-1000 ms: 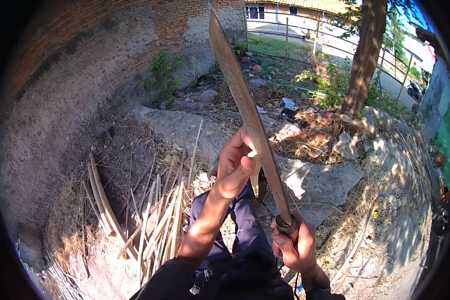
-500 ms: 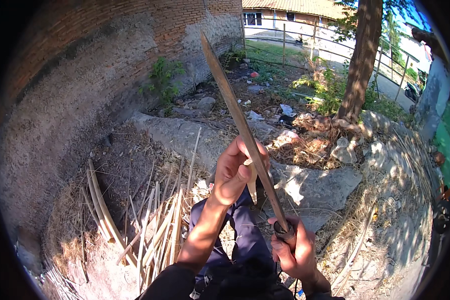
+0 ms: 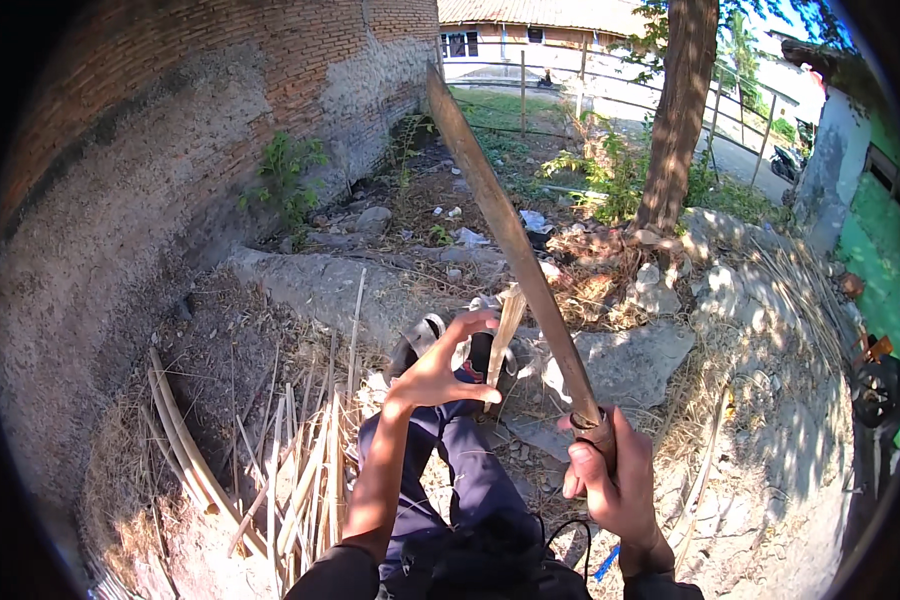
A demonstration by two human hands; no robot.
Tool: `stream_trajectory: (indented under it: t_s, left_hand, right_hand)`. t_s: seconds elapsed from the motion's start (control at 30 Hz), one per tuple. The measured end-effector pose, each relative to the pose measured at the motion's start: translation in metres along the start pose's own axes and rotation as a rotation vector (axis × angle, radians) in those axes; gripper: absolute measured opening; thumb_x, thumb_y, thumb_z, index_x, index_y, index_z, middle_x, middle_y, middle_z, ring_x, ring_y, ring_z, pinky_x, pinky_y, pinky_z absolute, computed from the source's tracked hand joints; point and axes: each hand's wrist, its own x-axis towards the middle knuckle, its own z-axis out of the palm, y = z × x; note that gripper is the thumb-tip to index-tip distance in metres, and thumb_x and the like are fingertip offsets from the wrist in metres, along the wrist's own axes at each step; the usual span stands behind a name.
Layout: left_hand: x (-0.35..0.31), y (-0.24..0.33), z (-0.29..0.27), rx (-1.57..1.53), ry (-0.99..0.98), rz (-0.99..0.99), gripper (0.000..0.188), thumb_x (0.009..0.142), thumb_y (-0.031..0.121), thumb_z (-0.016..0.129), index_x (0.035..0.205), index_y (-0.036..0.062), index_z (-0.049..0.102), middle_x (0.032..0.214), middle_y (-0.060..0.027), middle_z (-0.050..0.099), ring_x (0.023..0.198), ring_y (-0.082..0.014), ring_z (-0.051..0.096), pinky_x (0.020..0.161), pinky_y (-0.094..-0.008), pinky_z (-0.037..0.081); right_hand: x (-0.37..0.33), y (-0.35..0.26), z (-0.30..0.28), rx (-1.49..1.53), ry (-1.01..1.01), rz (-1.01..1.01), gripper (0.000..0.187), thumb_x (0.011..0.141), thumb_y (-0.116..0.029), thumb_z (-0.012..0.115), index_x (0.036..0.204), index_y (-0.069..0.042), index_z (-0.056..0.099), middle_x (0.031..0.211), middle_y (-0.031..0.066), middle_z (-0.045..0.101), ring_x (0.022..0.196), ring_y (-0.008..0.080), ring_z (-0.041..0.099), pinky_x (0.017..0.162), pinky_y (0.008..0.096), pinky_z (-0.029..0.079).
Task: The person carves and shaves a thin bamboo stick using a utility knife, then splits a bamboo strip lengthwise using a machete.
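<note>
A machete [image 3: 518, 245] with a long brown-grey blade slants up and to the left, its tip near the brick wall. My right hand [image 3: 620, 475] is wrapped round its handle. To the left of the blade, my left hand [image 3: 432, 380] holds nothing, its fingers and thumb spread in a curve. Nearest to those fingers is a pale piece of split wood or bamboo [image 3: 506, 325], standing tilted by my shoes [image 3: 420, 340]. Whether the fingertips touch it, I cannot tell. Its lower end is hidden behind my left hand and legs.
Several pale bamboo strips [image 3: 315, 480] lean in a heap at the left, with curved pieces [image 3: 185, 430] beside them. Big flat rocks [image 3: 630, 360] lie ahead. A tree trunk [image 3: 678, 120] rises beyond, and a rough brick wall [image 3: 150, 190] bounds the left side.
My left hand has come away from the blade, moving lower and left, and its fingers have opened. The machete has shifted slightly right in my right hand. The view has turned a little right.
</note>
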Motion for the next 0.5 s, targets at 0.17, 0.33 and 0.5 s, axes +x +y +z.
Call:
stream_trajectory:
  t_s: [0.17,0.33,0.5]
  left_hand:
    - [-0.011,-0.073,0.054,0.099,-0.008,-0.054,0.074,0.074,0.035,0.097,0.133,0.0078,0.061,0.133,-0.0072,0.063,0.129,-0.0224,0.058,0.105,-0.0407,0.050]
    - [-0.003,-0.120,0.114,-0.116,0.136,0.023,0.038,0.088,0.026,0.090,0.111,0.0050,0.068,0.091,0.0015,0.065,0.081,-0.0079,0.060,0.075,-0.0303,0.052]
    - [-0.002,-0.142,0.154,-0.096,0.096,-0.281,0.036,0.093,0.035,0.085,0.085,0.0087,0.061,0.068,0.0066,0.048,0.066,-0.0042,0.044,0.059,-0.0284,0.038]
  right_hand:
    - [-0.014,-0.001,-0.019,-0.054,0.087,-0.047,0.029,0.105,-0.016,0.062,0.123,0.007,0.063,0.070,0.0034,0.063,0.054,0.0082,0.060,0.051,0.0247,0.046]
    - [-0.033,-0.007,-0.037,-0.085,0.179,0.029,0.033,0.105,-0.018,0.059,0.125,0.008,0.061,0.066,0.0026,0.060,0.050,0.0083,0.055,0.049,0.0256,0.044]
    - [-0.039,-0.008,-0.043,-0.127,0.262,0.060,0.038,0.107,-0.024,0.056,0.126,0.009,0.059,0.062,0.0025,0.056,0.047,0.0082,0.053,0.047,0.0253,0.040]
